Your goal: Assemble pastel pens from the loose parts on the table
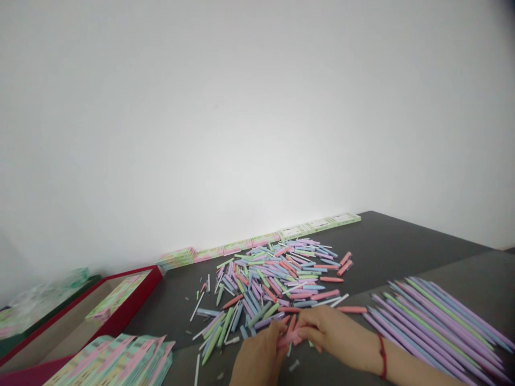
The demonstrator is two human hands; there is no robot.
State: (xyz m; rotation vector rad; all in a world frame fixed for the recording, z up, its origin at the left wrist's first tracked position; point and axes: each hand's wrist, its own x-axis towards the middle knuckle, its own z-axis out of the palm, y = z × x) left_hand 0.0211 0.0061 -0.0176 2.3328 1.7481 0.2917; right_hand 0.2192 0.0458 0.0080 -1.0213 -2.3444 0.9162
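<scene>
My left hand (261,356) and my right hand (330,332) meet low in the view at the near edge of a dark table (402,246). Both are closed together on a pink pen part (290,338) held between their fingertips. Just beyond them spreads a loose pile of pastel pen parts (273,279) in pink, blue, green and purple, with thin white refills among them. A red string circles my right wrist.
A row of assembled purple and green pens (438,321) lies at the right. Pastel card packs (116,362) sit at the near left, beside a red-edged box (120,311). Flat pastel boxes (261,238) line the white wall.
</scene>
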